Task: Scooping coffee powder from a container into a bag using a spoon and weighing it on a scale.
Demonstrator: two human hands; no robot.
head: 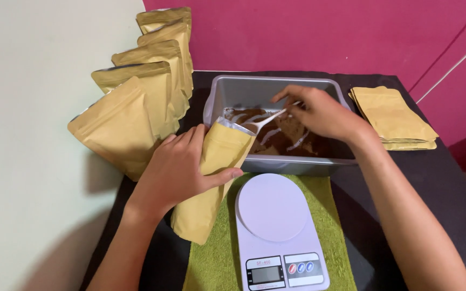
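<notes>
Setting: black tabletop (449, 178) set against a pale wall on the left and a magenta wall behind.
Filled pouches: five tan kraft-paper stand-up pouches (136, 102) stand in a row along the table's left edge, running from near to far; the nearest leans outward.
Left hand (176, 167): fingers and thumb wrapped around an open tan kraft pouch with a silver lining (217, 178), held tilted, its mouth touching the near rim of the tray and its base hanging over the cloth.
Cloth: green textured mat (217, 253) lies under the scale.
Scale: white digital kitchen scale with a round platform (273, 215) and a small grey screen, nothing on its platform.
Tray: grey rectangular plastic tub (233, 86) holding a thin, patchy layer of dark brown powder (281, 140).
Right hand (319, 113): fingers pinched on the handle of a white plastic spoon (268, 119), whose bowl points at the pouch mouth.
Flat pouches: stack of empty tan kraft pouches (395, 118) lies flat to the right of the tub.
</notes>
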